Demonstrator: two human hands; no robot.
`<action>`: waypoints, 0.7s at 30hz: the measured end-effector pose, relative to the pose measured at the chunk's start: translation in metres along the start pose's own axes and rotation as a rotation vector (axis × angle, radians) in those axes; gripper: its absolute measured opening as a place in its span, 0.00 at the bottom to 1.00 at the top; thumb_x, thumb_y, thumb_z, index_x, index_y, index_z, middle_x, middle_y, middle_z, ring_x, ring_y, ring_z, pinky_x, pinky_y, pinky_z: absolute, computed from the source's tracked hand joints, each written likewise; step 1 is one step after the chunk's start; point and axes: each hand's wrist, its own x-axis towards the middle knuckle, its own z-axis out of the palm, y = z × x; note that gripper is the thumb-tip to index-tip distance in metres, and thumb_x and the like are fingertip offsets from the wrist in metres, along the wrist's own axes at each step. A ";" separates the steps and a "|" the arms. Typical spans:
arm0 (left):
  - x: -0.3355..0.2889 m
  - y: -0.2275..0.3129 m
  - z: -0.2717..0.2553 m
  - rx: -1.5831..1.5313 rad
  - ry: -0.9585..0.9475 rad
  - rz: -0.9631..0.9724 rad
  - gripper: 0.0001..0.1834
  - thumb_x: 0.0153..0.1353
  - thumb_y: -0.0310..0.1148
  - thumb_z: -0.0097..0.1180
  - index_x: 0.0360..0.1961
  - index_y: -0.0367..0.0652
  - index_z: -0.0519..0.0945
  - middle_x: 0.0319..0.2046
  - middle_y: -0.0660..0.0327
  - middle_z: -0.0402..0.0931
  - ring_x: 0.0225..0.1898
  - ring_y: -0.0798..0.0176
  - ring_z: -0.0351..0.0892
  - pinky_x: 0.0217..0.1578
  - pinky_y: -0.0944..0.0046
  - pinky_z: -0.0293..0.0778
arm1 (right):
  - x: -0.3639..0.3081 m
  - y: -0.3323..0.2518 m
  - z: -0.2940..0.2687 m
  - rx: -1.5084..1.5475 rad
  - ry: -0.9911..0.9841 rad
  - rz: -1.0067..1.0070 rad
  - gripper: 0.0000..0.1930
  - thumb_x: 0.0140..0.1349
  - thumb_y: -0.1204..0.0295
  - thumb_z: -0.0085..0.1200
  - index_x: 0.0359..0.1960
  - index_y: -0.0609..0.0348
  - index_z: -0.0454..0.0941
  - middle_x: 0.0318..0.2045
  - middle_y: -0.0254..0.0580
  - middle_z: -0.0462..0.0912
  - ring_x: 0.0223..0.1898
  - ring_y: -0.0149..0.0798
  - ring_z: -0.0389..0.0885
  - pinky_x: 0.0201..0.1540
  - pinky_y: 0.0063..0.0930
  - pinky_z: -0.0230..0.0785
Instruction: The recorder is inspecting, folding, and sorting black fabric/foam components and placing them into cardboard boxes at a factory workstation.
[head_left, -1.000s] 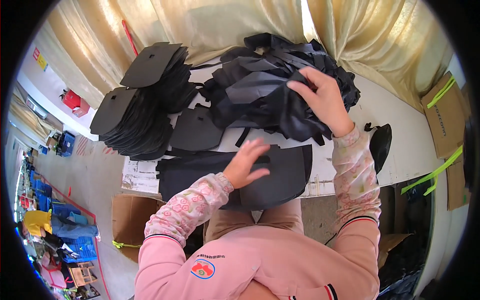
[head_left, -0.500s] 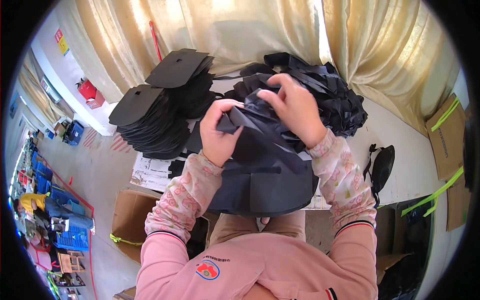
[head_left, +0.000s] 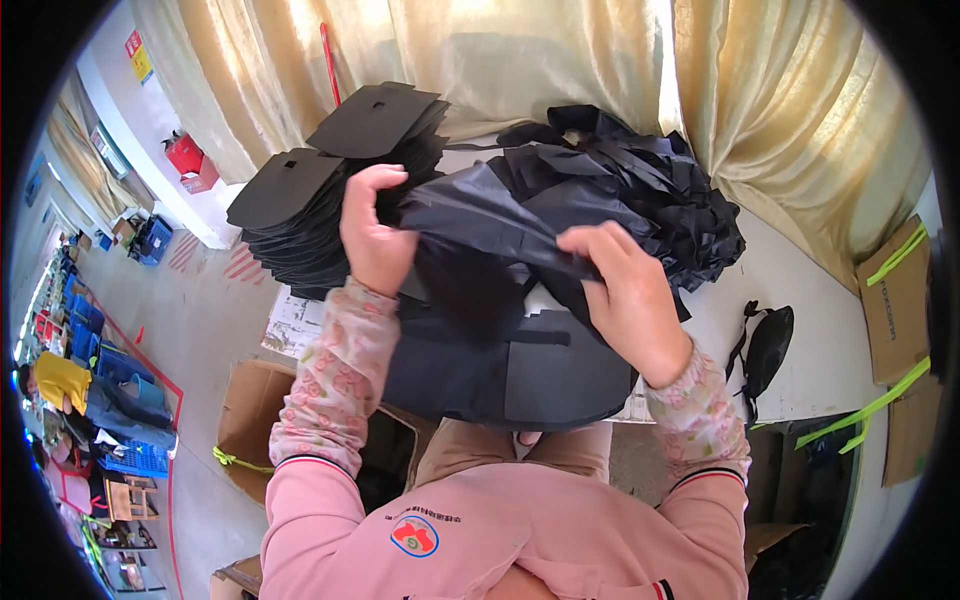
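Between my two hands a piece of thin black fabric point(head_left: 480, 205) is stretched out, partly blurred. My left hand point(head_left: 376, 232) pinches its left end, and my right hand point(head_left: 630, 290) grips its right end, lower down. Under the cloth, at the table's near edge, lie flat black panels point(head_left: 565, 385). Beyond my right hand rises a crumpled heap of black fabric pieces point(head_left: 660, 200). Past my left hand stand stacks of stiff black sheets point(head_left: 290, 190), the farther ones topped by a sheet point(head_left: 375, 120) with a small slot.
A small black pouch with straps point(head_left: 768, 345) lies at the right of the white table point(head_left: 815, 310). Open cardboard boxes point(head_left: 245, 400) stand below the left edge. Beige curtains point(head_left: 480, 60) hang behind. A person in yellow point(head_left: 65, 380) is far off at left.
My hands have moved apart, the left one leftward and the right one lower and to the right. The bunched fabric is now pulled out between them.
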 end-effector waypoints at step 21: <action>-0.090 -0.111 -0.178 0.171 -1.423 -0.980 0.16 0.45 0.19 0.69 0.34 0.41 0.76 0.26 0.64 0.76 0.32 0.67 0.74 0.37 0.66 0.71 | -0.104 0.065 -0.014 0.748 -0.914 0.484 0.13 0.57 0.73 0.66 0.42 0.62 0.79 0.26 0.32 0.82 0.30 0.21 0.77 0.34 0.21 0.69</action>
